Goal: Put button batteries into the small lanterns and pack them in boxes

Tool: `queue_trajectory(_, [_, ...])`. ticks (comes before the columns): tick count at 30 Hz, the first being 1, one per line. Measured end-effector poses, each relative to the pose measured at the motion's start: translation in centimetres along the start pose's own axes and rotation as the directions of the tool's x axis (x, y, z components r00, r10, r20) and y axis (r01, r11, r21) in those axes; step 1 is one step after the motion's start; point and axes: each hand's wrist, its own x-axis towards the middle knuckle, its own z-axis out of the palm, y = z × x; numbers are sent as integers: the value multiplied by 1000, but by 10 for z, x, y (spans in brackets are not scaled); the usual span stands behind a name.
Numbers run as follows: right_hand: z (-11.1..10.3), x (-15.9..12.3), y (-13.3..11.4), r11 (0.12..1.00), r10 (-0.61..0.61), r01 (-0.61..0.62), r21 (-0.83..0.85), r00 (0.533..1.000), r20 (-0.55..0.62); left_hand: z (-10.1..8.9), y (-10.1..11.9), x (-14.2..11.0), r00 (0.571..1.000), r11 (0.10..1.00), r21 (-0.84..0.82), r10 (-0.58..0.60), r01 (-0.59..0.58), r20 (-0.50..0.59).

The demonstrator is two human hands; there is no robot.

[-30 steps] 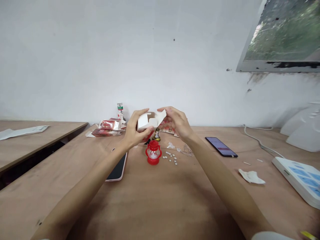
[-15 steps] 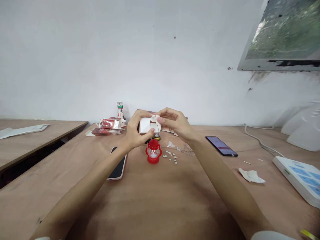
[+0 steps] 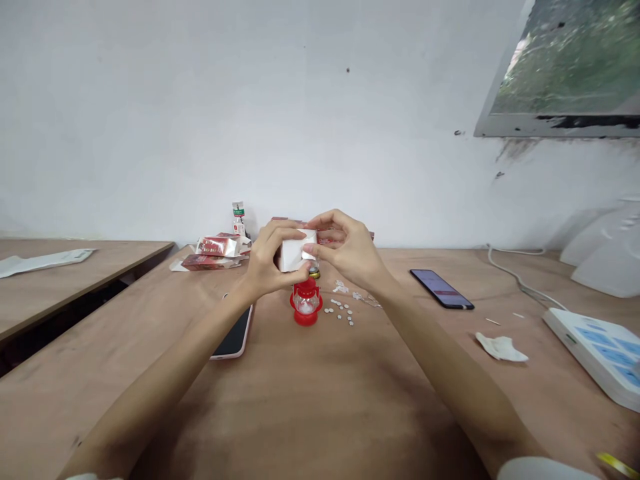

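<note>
A small white cardboard box is held up above the table between both hands. My left hand wraps round its left side, fingers over the top and thumb beneath. With thumb and fingertips, my right hand pinches the flap at the box's right end. Just below stands a small red lantern with a clear middle, upright on the table. Several button cells lie to its right, near white scraps. A gold-coloured base shows partly behind the box.
Crumpled red boxes and a small bottle are at the back left. One phone lies under my left forearm, another phone at right. Farther right are crumpled paper, a white power strip and a cable.
The box's end flaps, standing partly apart before, are now folded in flatter under my right fingers. The box has tilted slightly, and both hands remain on it.
</note>
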Motion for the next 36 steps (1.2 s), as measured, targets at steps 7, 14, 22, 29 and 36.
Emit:
queue_trajectory(7, [1, 4, 6, 999, -20, 19, 45, 999, 39, -3, 0, -1, 1000, 999, 37, 23, -23, 6])
queue_trajectory(14, [1, 10, 26, 960, 96, -174, 217, 939, 330, 5, -6, -10, 997, 996, -67, 58, -62, -56])
queue_trajectory(22, [13, 15, 50, 989, -143, 143, 40, 990, 0, -10, -24, 0, 790, 790, -65, -613, 610, -30])
queue_trajectory(29, [36, 1, 62, 669, -436, 537, -513, 843, 314, -33, -23, 17, 617, 608, -122, -747, 784, 247])
queue_trajectory(36, [20, -2, 34, 769, -184, 354, -532, 920, 346, -38, -39, 9, 618, 619, -14, -780, 785, 100])
